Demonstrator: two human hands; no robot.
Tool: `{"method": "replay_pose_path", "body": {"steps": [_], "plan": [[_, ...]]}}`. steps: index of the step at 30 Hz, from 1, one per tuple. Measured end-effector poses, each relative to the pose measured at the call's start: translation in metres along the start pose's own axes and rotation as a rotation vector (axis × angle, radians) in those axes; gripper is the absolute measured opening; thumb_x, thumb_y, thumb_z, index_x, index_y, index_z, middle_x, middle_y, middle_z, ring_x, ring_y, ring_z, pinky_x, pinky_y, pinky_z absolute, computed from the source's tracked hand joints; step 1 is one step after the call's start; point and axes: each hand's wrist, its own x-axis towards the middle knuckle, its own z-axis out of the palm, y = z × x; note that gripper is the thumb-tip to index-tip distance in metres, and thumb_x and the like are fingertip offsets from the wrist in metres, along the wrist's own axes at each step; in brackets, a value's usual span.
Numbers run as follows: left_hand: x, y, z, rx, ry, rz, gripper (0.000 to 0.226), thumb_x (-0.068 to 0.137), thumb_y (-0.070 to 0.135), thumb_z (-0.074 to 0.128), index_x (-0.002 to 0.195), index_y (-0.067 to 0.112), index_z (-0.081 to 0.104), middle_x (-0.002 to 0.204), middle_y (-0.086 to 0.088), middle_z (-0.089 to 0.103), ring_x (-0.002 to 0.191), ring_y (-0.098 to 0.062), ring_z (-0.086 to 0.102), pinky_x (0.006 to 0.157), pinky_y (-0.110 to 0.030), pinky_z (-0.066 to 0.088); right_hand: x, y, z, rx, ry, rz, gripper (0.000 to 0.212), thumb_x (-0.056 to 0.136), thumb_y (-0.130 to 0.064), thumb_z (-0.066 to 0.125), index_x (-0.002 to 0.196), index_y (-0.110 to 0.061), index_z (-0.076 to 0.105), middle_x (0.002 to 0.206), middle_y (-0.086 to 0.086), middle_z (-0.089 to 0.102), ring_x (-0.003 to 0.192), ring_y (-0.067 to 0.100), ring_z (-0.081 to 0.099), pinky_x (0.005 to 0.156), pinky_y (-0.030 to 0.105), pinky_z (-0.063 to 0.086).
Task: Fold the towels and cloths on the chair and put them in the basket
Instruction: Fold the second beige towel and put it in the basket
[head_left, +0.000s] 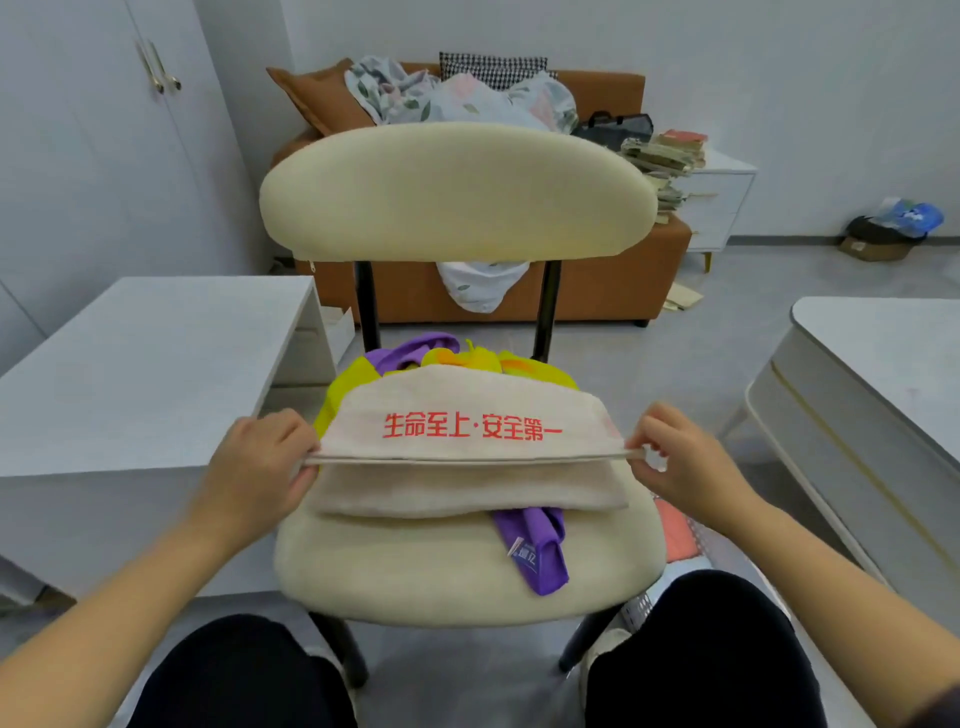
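A beige towel (467, 410) with red printed characters lies across the cream chair seat (415, 571), one layer folded over another. My left hand (260, 462) pinches the left end of its raised front edge. My right hand (680, 457) pinches the right end, and the edge is stretched taut between them. A purple cloth (535, 551) sticks out from under the towel at the front right. Yellow cloths (467, 358) and more purple cloth are bunched behind the towel. A white mesh basket (649, 605) with an orange cloth (675, 530) inside shows partly on the floor to the chair's right.
A white desk (130, 374) stands to the left and a white table (883, 374) to the right. Behind the chair's backrest (452, 192) is an orange sofa (613, 291) piled with bedding. A white cabinet with stacked books stands at the back right. My knees are at the bottom.
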Motion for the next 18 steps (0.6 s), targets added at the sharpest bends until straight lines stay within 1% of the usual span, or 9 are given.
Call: {"method": "replay_pose_path", "body": {"steps": [2, 4, 6, 8, 11, 13, 15, 16, 18], "plan": [[-0.008, 0.001, 0.005, -0.011, -0.029, 0.056, 0.003, 0.074, 0.018, 0.045, 0.074, 0.015, 0.046, 0.070, -0.006, 0.051, 0.064, -0.025, 0.046, 0.059, -0.034, 0.027, -0.007, 0.000, 0.005, -0.048, -0.031, -0.024, 0.035, 0.070, -0.005, 0.071, 0.077, -0.029, 0.046, 0.086, -0.012, 0.042, 0.067, 0.013, 0.044, 0.049, 0.037, 0.046], [-0.013, 0.000, 0.009, -0.003, -0.047, 0.108, 0.004, 0.073, 0.017, 0.045, 0.074, 0.017, 0.041, 0.070, -0.006, 0.050, 0.066, -0.023, 0.042, 0.059, -0.033, 0.026, -0.009, -0.002, 0.006, -0.091, -0.048, -0.077, 0.036, 0.066, -0.002, 0.072, 0.076, -0.026, 0.047, 0.087, -0.009, 0.044, 0.067, 0.012, 0.040, 0.046, 0.033, 0.044], [-0.016, -0.002, 0.010, 0.014, -0.088, 0.139, 0.005, 0.072, 0.017, 0.045, 0.074, 0.017, 0.040, 0.070, -0.006, 0.050, 0.064, -0.025, 0.046, 0.058, -0.034, 0.029, -0.011, -0.003, 0.006, -0.134, -0.074, -0.119, 0.035, 0.064, -0.002, 0.072, 0.076, -0.023, 0.047, 0.085, -0.008, 0.046, 0.064, 0.009, 0.036, 0.044, 0.032, 0.042], [-0.020, -0.003, 0.012, 0.030, -0.137, 0.160, 0.008, 0.071, 0.017, 0.045, 0.075, 0.017, 0.038, 0.070, -0.005, 0.050, 0.061, -0.026, 0.049, 0.058, -0.034, 0.031, -0.012, -0.004, 0.005, -0.175, -0.096, -0.149, 0.036, 0.061, -0.001, 0.074, 0.075, -0.021, 0.047, 0.083, -0.004, 0.049, 0.062, 0.016, 0.042, 0.041, 0.029, 0.039], [-0.025, -0.001, 0.015, 0.062, -0.240, 0.210, 0.010, 0.069, 0.018, 0.042, 0.078, 0.018, 0.038, 0.072, -0.004, 0.050, 0.063, -0.024, 0.050, 0.060, -0.033, 0.029, -0.013, -0.007, 0.004, -0.278, -0.170, -0.224, 0.033, 0.055, -0.002, 0.079, 0.072, -0.015, 0.054, 0.078, 0.000, 0.053, 0.060, 0.021, 0.051, 0.043, 0.019, 0.024], [-0.027, 0.002, 0.014, 0.078, -0.312, 0.208, 0.012, 0.069, 0.024, 0.044, 0.079, 0.016, 0.046, 0.076, -0.004, 0.053, 0.065, -0.025, 0.054, 0.061, -0.034, 0.031, -0.016, -0.005, 0.006, -0.310, -0.226, -0.250, 0.033, 0.055, -0.010, 0.082, 0.076, -0.016, 0.057, 0.081, -0.001, 0.055, 0.063, 0.020, 0.053, 0.045, 0.020, 0.028], [-0.029, 0.004, 0.012, 0.087, -0.351, 0.191, 0.026, 0.069, 0.038, 0.049, 0.081, 0.015, 0.053, 0.081, -0.003, 0.055, 0.068, -0.025, 0.057, 0.062, -0.034, 0.031, -0.018, -0.002, 0.008, -0.314, -0.261, -0.257, 0.040, 0.056, -0.025, 0.082, 0.087, -0.021, 0.058, 0.089, -0.002, 0.056, 0.070, 0.020, 0.056, 0.047, 0.023, 0.038], [-0.029, 0.006, 0.011, 0.086, -0.351, 0.183, 0.033, 0.069, 0.044, 0.051, 0.084, 0.015, 0.054, 0.084, -0.003, 0.056, 0.070, -0.025, 0.057, 0.063, -0.034, 0.031, -0.018, -0.001, 0.009, -0.322, -0.264, -0.255, 0.043, 0.057, -0.034, 0.079, 0.092, -0.024, 0.056, 0.092, -0.003, 0.056, 0.073, 0.020, 0.057, 0.050, 0.024, 0.042], [-0.025, 0.011, 0.010, 0.073, -0.332, 0.170, 0.041, 0.069, 0.050, 0.051, 0.091, 0.017, 0.050, 0.088, -0.004, 0.058, 0.074, -0.024, 0.057, 0.064, -0.033, 0.031, -0.017, -0.004, 0.014, -0.323, -0.247, -0.240, 0.045, 0.059, -0.048, 0.065, 0.098, -0.028, 0.052, 0.097, -0.004, 0.056, 0.078, 0.020, 0.057, 0.053, 0.028, 0.047]]}}
